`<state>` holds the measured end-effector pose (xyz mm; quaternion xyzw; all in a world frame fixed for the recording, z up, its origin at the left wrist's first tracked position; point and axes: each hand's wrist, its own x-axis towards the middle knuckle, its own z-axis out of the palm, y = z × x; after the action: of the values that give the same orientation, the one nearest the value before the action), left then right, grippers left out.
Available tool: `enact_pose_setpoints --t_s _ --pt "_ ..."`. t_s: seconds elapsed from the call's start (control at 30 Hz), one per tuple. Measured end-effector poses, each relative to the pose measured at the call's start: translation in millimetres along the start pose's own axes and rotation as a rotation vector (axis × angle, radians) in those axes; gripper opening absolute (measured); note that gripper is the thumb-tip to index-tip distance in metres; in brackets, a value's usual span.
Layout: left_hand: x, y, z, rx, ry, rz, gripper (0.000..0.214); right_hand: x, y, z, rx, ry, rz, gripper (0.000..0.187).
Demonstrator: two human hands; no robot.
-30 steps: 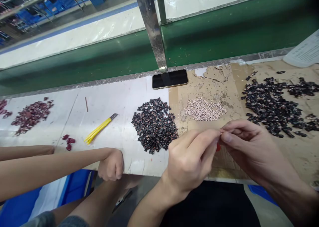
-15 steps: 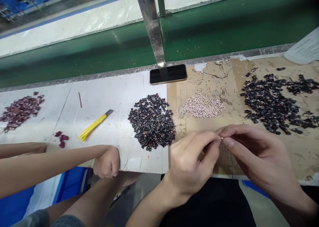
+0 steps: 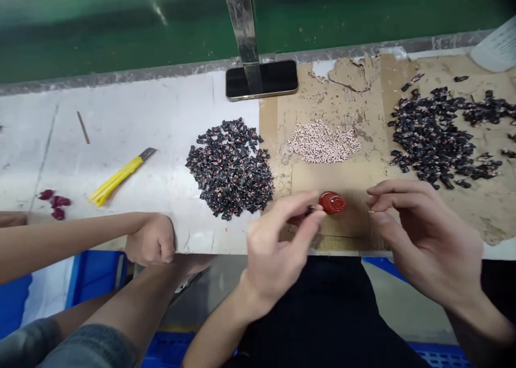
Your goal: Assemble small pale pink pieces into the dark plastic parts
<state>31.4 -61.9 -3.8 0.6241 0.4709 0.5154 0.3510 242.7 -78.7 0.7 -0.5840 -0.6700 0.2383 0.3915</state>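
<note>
A glossy red oval piece (image 3: 332,202) lies on our cardboard sheet (image 3: 342,174), just beside the fingertips of our left hand (image 3: 282,244), which are curled; we cannot tell if they pinch anything. Our right hand (image 3: 427,239) stands open, apart. The piece looks light, hard and slippery, so we'd pinch its sides.

Left hand (image 3: 278,244) and right hand (image 3: 427,239) have parted, showing a glossy red piece (image 3: 332,202) between them.
</note>
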Motion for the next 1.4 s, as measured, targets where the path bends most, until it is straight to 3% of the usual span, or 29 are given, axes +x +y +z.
enact_pose_setpoints --t_s 0.1,0.23,0.73,0.87,1.03,1.13,1.23,1.4 --pt "-1.9 -4.3 -9.7 -0.053 0.07 -0.132 0.018 -1.6 8.7 2.3 -0.19 -0.039 -0.106 0.012" --pt "-4.8 -5.4 -13.4 -0.069 0.092 -0.214 0.016 -0.4 9.0 10.9 -0.255 -0.048 -0.172 0.018" --pt "-4.3 -8.1 -15.8 -0.111 0.115 -0.196 0.024 3.8 8.5 15.0 -0.374 -0.059 -0.307 0.023" --pt "0.6 -1.0 -13.1 -0.219 0.055 -0.296 0.017 3.5 0.8 10.2 -0.214 -0.019 -0.153 0.016" --pt "13.2 12.4 -0.7 -0.431 -0.067 -0.462 0.011 4.8 -17.2 1.4 0.326 -0.038 0.253 0.007" --pt "18.6 16.2 7.8 -0.52 -0.134 -0.516 0.009 5.7 -24.4 -2.1 0.58 -0.064 0.404 0.007" --pt "20.8 16.6 13.2 -0.575 -0.169 -0.515 0.008 6.6 -27.4 -3.6 0.675 -0.068 0.456 0.006" --pt "20.8 17.2 13.2 -0.624 -0.186 -0.491 0.011 10.7 -33.5 -2.3 0.625 -0.048 0.398 0.006"
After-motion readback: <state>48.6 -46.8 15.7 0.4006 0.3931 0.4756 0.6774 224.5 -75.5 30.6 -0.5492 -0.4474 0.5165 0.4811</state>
